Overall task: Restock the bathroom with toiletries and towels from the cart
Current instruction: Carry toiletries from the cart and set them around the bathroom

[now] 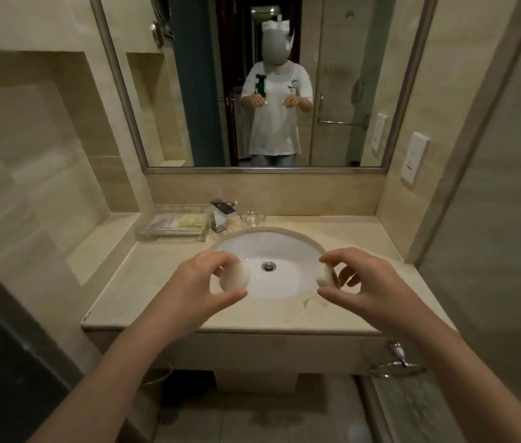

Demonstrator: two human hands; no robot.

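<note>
My left hand (201,282) pinches a round white soap (235,278) between thumb and fingers above the left side of the white sink basin (272,244). Over the basin's right rim, my right hand (364,279) grips a second round white soap (324,276) the same way. Both hands hover a little above the beige marble counter (364,238). A clear amenity tray (173,223) with small packaged toiletries sits at the back left of the counter.
A chrome faucet (222,215) and a small glass dish (252,217) stand behind the basin. A large mirror (208,91) shows a person in a white shirt. A wall socket panel (414,159) is on the right. A chrome ring holder (396,367) juts out below the counter's right end.
</note>
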